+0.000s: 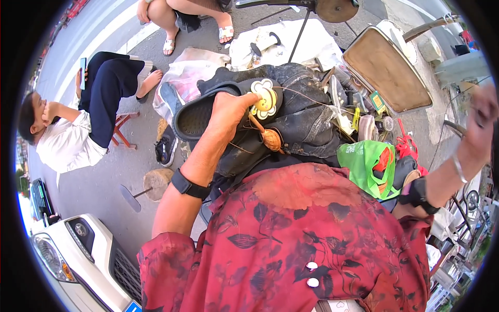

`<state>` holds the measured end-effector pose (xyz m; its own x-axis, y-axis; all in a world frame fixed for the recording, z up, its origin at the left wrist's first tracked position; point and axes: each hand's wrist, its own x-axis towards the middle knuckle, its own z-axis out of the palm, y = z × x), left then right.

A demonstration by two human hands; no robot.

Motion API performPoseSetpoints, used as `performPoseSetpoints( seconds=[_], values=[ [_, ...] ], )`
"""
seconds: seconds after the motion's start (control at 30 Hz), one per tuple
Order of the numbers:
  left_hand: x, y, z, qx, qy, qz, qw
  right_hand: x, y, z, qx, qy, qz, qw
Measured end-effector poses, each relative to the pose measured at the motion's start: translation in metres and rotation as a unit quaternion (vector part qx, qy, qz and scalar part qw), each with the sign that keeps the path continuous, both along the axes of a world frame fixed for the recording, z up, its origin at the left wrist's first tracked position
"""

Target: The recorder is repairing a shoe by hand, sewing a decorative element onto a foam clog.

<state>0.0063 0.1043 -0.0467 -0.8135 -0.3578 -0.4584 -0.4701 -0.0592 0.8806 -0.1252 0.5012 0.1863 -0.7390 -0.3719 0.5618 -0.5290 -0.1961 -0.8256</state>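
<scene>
Grey asphalt (125, 166) in bright daylight, white road stripes (112, 23) at upper left. A white car (78, 255) sits lower left; a small red stool (122, 130) stands left of centre.

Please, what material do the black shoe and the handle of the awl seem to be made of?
The black shoe in the left hand looks like matte rubber or foam: smooth, moulded, with no visible seams. The awl handle looks like turned wood, brown and rounded with fine ridges.

The left hand (228, 112) grips a black slipper (200, 115) with a flower charm (265, 99) — the right hand (481, 125) is raised, blurred.
</scene>
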Motion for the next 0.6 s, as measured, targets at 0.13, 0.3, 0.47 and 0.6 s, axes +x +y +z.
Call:
performPoseSetpoints(
  seconds=[0.13, 0.3, 0.47, 0.6],
  values=[
    [0.006, 0.004, 0.008, 0.027, 0.034, 0.009, 0.999, 0.052, -0.144, -0.135, 0.196, -0.156, -0.040, 0.967],
    [0.009, 0.006, 0.025, 0.073, 0.001, -0.009, 0.997, 0.068, -0.217, -0.232, 0.248, -0.010, 0.108, 0.963],
    [0.025, -0.007, 0.074, -0.093, -0.043, -0.129, 0.986, 0.069, -0.218, -0.242, 0.258, -0.003, 0.081, 0.963],
    [0.051, -0.026, 0.081, -0.178, 0.022, -0.205, 0.962, 0.068, -0.221, -0.242, 0.262, -0.014, 0.094, 0.960]
  ],
)
